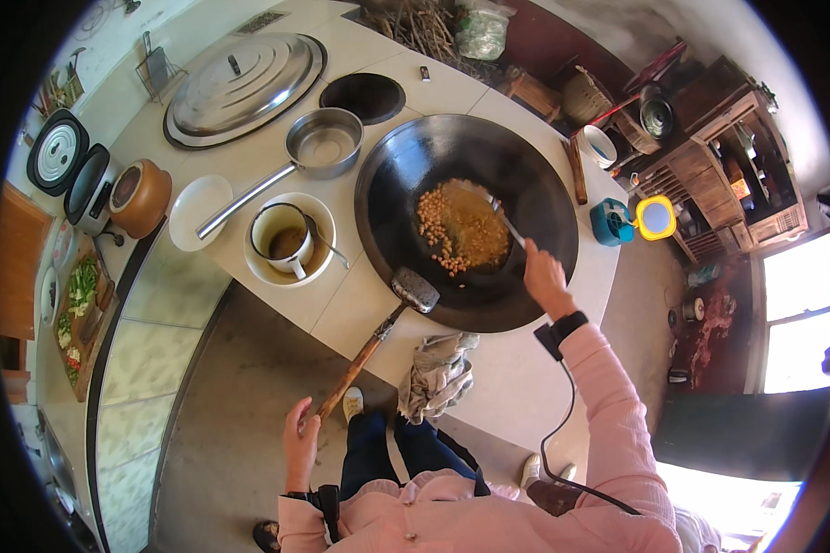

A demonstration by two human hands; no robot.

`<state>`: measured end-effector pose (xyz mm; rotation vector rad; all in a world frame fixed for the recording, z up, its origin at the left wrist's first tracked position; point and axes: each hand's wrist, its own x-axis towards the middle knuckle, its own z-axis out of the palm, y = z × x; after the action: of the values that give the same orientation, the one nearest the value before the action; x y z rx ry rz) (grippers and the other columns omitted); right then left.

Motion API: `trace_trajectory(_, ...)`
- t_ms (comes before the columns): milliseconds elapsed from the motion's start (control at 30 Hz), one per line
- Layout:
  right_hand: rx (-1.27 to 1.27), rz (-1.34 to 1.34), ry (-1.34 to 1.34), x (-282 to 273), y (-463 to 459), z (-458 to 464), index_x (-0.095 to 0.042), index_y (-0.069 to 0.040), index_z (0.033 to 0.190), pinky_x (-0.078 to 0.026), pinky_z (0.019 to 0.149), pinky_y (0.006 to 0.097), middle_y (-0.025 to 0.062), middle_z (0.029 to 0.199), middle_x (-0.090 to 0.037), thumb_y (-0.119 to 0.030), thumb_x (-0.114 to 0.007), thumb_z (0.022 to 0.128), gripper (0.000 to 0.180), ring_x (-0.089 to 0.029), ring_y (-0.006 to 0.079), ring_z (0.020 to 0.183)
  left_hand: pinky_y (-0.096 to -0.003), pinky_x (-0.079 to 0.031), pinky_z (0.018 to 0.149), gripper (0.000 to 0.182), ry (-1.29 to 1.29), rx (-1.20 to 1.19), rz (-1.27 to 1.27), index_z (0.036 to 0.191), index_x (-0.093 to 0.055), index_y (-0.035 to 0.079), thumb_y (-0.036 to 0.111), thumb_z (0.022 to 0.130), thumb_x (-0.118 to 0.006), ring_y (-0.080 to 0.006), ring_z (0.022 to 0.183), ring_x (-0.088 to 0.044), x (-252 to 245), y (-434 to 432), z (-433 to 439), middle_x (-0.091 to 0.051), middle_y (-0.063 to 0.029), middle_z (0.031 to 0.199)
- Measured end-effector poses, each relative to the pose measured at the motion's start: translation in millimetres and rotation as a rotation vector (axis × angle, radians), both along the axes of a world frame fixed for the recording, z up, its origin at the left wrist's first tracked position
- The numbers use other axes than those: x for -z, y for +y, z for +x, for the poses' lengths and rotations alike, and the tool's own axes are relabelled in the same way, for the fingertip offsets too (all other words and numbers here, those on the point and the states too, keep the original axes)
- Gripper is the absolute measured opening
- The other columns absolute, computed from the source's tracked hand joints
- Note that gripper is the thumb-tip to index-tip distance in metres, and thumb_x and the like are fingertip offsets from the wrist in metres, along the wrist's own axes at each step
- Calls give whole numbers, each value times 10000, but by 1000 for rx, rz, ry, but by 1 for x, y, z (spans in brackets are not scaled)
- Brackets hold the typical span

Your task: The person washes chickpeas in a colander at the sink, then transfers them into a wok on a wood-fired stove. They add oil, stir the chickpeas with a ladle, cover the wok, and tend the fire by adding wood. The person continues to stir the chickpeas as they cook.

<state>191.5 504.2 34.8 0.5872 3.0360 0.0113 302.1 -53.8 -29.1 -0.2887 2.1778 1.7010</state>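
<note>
My right hand (548, 278) grips the thin handle of a metal utensil (510, 225), whose head lies in the bubbling brown liquid in a large black wok (467, 148). Small brown beans or nuts (434, 220) gather along the left side of that liquid. Low at the left, my left hand (300, 434) is at the end of the wooden handle of a wok turner (356, 363), between thumb and fingers. The turner's dark metal head overlaps the wok's near rim. A crumpled grey cloth (441, 373) hangs over the counter edge.
Left of the wok are a long-handled saucepan (325, 142), an enamel mug (281, 242) in a white bowl (254, 266), and a white plate (190, 207). A large metal lid (249, 83) sits behind. At right are a wooden-handled tool (576, 169) and a teal container (610, 222).
</note>
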Motion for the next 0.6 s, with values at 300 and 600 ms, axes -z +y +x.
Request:
trace_trajectory(300,24,10,-53,5,11,-49,-421,-124,1371,-534,738,505,242,1013,-619,-66,-461,905,472,-649,439,868,-337,-413,1017,489,-50,58,-15,1345,-489,61,123,889,-653,-245,1201,-534,0,15,1,-549,-150,1287)
trace_trajectory(600,-44,-213,93,-49,13,77,-509,-107,1285,-485,723,545,251,839,-643,-107,-459,926,362,-620,457,807,-303,-489,856,454,29,194,-100,1299,-520,38,173,887,-655,-210,983,-631,14,23,-9,-647,-137,1094)
